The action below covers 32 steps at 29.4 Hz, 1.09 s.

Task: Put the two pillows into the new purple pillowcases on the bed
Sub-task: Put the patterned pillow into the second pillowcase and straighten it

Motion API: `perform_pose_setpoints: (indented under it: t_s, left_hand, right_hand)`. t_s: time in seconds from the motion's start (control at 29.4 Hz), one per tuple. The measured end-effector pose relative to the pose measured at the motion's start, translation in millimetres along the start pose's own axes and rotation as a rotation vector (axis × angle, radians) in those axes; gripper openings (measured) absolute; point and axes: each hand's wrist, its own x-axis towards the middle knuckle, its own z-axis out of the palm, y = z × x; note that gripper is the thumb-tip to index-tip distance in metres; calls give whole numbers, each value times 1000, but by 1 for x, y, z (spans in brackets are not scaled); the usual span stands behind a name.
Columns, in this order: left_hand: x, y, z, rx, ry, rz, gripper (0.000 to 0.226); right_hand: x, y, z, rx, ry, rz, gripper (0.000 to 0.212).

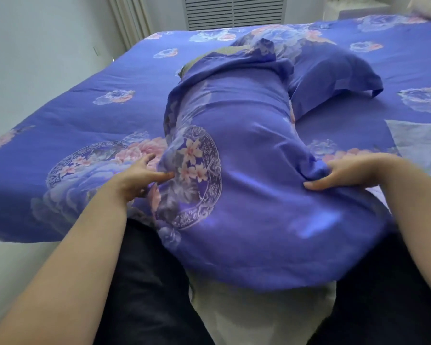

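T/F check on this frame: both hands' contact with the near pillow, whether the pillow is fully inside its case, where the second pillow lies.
1. The right hand grips the near purple floral pillowcase. True.
2. The left hand rests flat on the purple floral bedspread, clear of the case. False: its fingers touch the case's left side.
3. The near pillow is fully covered. False: its olive pillow end pokes out at the far opening.
4. A second purple-cased pillow lies behind, to the right. True.
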Motion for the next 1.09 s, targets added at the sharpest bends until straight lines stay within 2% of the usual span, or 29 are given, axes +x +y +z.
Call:
perform_pose_setpoints:
  t_s: [0.03, 0.1, 0.17, 0.24, 0.34, 0.41, 0.51, 0.75, 0.85, 0.92, 1.02, 1.09]
  left_hand:
    - [1, -4, 0, 201, 159, 20, 90]
    - [3, -6, 2, 472, 400, 218, 66]
    - [-3, -1, 9, 479, 550, 459, 34]
    - [-14, 2, 19, 412, 520, 597, 25]
    - [-22, 0, 30, 567, 379, 688, 33]
    - [-20, -2, 31, 737, 362, 700, 39]
    - [-22, 1, 33, 795, 396, 711, 32]
    - [-31, 3, 27, 549, 350, 594, 24]
    - [-32, 3, 26, 520, 432, 603, 20]
    - [-27, 6, 29, 481, 513, 613, 18]
    - [-11, 28, 30, 149, 526, 550, 20]
    - [-1, 46, 28, -91, 408, 462, 26]
  right_hand:
    - [4, 3, 4, -10, 44, 24, 66]
    - [9, 2, 7, 158, 181, -33, 69]
    - [21, 2, 7, 201, 421, -229, 95]
    - [21, -4, 8, 106, 578, -416, 99]
    - [19, -13, 15, -97, 701, -585, 69]
    - [22, -19, 21, -200, 743, -616, 44]
    - [27, -26, 24, -246, 766, -613, 19]
    - [23, -26, 11, 87, 667, -558, 15]
    - [21, -28, 8, 167, 716, -492, 15]
    - [27, -35, 9, 136, 766, -463, 17]
    - [41, -50, 3, 178, 784, -455, 17]
    - [53, -56, -9, 292, 718, -443, 16]
